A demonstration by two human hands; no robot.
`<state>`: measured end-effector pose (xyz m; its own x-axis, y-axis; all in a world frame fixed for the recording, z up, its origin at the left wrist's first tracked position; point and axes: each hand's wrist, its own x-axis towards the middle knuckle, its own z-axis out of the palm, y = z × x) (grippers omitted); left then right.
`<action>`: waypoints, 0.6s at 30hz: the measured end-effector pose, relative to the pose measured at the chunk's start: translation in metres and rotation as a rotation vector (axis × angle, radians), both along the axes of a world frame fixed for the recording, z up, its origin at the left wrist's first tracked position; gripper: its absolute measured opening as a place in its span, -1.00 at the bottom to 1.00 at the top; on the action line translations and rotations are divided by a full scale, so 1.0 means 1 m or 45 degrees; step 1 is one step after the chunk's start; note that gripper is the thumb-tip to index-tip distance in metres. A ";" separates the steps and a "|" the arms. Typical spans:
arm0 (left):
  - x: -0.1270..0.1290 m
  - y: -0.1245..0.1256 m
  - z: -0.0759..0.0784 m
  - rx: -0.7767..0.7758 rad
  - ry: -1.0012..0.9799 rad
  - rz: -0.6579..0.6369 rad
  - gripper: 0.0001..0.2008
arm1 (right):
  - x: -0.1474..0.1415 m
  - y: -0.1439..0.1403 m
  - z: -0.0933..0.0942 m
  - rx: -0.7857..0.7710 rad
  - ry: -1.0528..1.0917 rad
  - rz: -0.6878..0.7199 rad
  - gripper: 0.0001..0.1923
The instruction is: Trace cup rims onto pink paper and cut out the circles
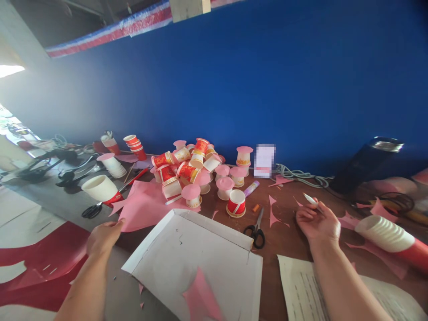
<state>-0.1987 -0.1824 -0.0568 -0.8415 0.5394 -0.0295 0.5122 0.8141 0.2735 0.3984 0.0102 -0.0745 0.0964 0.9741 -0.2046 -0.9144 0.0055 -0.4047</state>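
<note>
Between the left hand (104, 236) and right hand (317, 223) lies a flat cardboard tray (200, 258); scissors (256, 232) and 1 cup (236, 203) block beyond, the cup pile (190, 171) farther.
</note>
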 end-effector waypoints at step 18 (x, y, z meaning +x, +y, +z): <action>0.050 0.015 0.042 -0.009 0.336 0.012 -0.40 | -0.001 -0.001 0.001 0.003 0.020 -0.010 -0.83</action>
<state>-0.1485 -0.1676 -0.0144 -0.8257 0.5319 0.1880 0.5573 0.8208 0.1255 0.3975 0.0089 -0.0736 0.1006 0.9738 -0.2041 -0.9207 0.0134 -0.3901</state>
